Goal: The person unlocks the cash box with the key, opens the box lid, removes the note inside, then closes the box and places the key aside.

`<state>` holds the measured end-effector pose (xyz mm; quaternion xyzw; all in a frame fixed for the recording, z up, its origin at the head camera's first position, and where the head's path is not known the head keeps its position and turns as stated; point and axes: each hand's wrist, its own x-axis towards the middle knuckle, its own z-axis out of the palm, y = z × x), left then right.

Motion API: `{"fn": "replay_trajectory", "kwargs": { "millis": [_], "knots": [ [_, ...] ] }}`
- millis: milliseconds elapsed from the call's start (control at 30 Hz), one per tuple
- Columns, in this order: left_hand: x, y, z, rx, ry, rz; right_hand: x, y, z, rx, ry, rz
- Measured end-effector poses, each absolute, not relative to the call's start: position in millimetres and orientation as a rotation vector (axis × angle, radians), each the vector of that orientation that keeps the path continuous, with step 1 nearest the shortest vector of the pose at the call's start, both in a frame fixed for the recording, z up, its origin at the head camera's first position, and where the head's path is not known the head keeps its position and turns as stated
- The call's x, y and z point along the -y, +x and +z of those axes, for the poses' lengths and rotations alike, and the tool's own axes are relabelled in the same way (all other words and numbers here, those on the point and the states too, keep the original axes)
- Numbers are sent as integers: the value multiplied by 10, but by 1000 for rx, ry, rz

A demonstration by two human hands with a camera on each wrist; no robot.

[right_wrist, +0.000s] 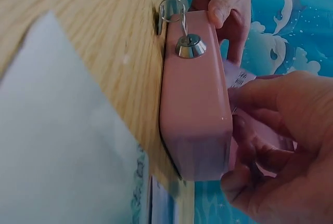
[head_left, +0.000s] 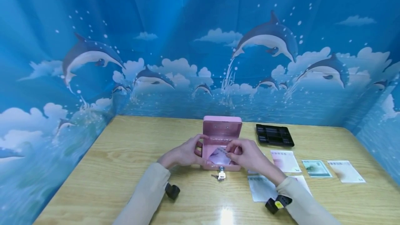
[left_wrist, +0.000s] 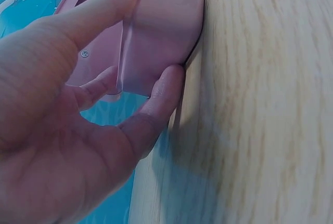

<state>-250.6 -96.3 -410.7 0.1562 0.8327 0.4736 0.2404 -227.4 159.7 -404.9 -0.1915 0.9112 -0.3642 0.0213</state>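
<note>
A pink cash box (head_left: 218, 162) stands open at the table's middle, its lid (head_left: 222, 127) upright. My left hand (head_left: 197, 147) grips the box's left side; in the left wrist view the thumb (left_wrist: 161, 96) presses the box's (left_wrist: 164, 24) lower corner while the other fingers curl over its rim. My right hand (head_left: 233, 152) pinches a purplish banknote (head_left: 219, 156) over the box's inside. In the right wrist view that note (right_wrist: 238, 78) shows just behind the box's front wall (right_wrist: 195, 104). A key with a ring (head_left: 221, 174) sits in the front lock (right_wrist: 190, 46).
A black coin tray (head_left: 274, 135) lies behind and to the right of the box. Several banknotes (head_left: 316, 168) are spread on the wooden table (head_left: 109, 169) to the right, one (head_left: 264, 187) under my right forearm. Blue dolphin-print walls enclose the table on three sides.
</note>
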Motion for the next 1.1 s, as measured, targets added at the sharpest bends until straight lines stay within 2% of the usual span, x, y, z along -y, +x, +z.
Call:
{"fn": "replay_trajectory", "kwargs": {
  "millis": [233,667,1100],
  "knots": [
    [959,-2495,-4109,-2264,434,1312,-1644,-2258,-4048,-2847,-726,-1083],
    [971,-2509,-4125,-2269,427,1301,-1690,-2226,-3997,-2823,-637,-1144],
    [967,-2538,-4123,-2285,450,1257,-1885,-2175,-3859,-2964,-687,-1269]
  ]
}}
